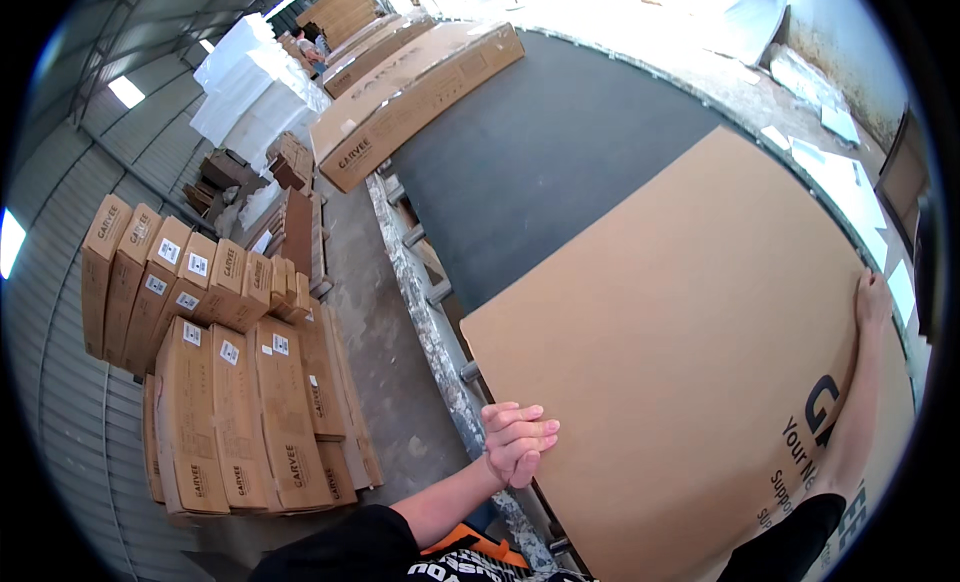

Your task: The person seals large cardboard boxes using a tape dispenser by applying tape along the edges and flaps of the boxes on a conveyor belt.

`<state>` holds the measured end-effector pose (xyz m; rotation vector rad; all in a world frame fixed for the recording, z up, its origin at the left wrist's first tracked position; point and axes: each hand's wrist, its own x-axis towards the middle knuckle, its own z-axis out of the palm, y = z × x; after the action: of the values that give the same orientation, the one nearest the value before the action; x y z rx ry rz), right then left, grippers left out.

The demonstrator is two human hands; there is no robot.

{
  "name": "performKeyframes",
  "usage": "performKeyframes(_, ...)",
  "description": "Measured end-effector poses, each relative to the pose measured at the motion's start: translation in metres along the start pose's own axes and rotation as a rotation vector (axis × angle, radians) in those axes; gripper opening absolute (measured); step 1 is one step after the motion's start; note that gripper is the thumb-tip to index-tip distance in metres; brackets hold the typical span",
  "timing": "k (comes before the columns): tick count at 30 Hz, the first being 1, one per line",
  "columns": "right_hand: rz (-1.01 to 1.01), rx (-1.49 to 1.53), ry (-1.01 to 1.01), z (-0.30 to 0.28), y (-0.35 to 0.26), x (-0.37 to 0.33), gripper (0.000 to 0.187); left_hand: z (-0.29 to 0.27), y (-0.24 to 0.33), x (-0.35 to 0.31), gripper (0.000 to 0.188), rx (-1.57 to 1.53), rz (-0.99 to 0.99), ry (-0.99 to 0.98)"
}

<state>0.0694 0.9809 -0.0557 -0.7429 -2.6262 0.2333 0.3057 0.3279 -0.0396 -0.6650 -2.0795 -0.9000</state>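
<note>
A large flat brown carton (650, 312) with dark printing lies on a black conveyor belt (570, 132) in front of me. At the carton's left edge is my left hand (520, 444), its fingers curled in and pressed together; whatever they may hold is hidden. My right arm reaches across the carton's printed right side. Its hand (873, 300) is closed over the far right edge, with the fingertips partly out of sight.
Farther along the belt lies a long taped carton (420, 97), with more cartons behind it. Stacked cartons (230, 412) stand on the floor to the left, and white foam blocks (255, 87) rise beyond. The conveyor's worn metal rail (425, 332) runs along the left.
</note>
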Motion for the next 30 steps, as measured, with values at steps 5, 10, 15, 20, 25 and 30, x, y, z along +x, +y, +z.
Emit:
performKeyframes(5, -0.237, -0.272, 0.165, -0.011, -0.013, -0.073, 0.027, -0.006, -0.012, 0.005, 0.013, -0.054, 0.017, -0.009)
performKeyframes(10, -0.041, -0.005, -0.529, -0.181, -0.212, -0.253, 0.048, -0.002, -0.031, 0.016, 0.01, -0.08, 0.174, -0.123)
performKeyframes(15, -0.633, -0.433, -0.41, -0.232, -0.294, -0.462, 0.073, 0.002, -0.057, 0.039, 0.015, -0.195, 0.213, -0.113)
performKeyframes(20, -0.388, -0.508, -0.162, -0.206, -0.284, -0.516, 0.043, -0.014, -0.045, 0.063, 0.022, -0.151, 0.28, -0.364)
performKeyframes(25, -0.309, -0.477, -0.148, -0.198, -0.289, -0.542, 0.044, -0.016, 0.006, 0.135, 0.094, -0.214, 0.804, -1.087)
performKeyframes(30, -0.233, -0.189, 0.077, -0.19, -0.289, -0.542, 0.032, 0.014, 0.007, 0.117, 0.111, -0.043, 0.981, -1.225)
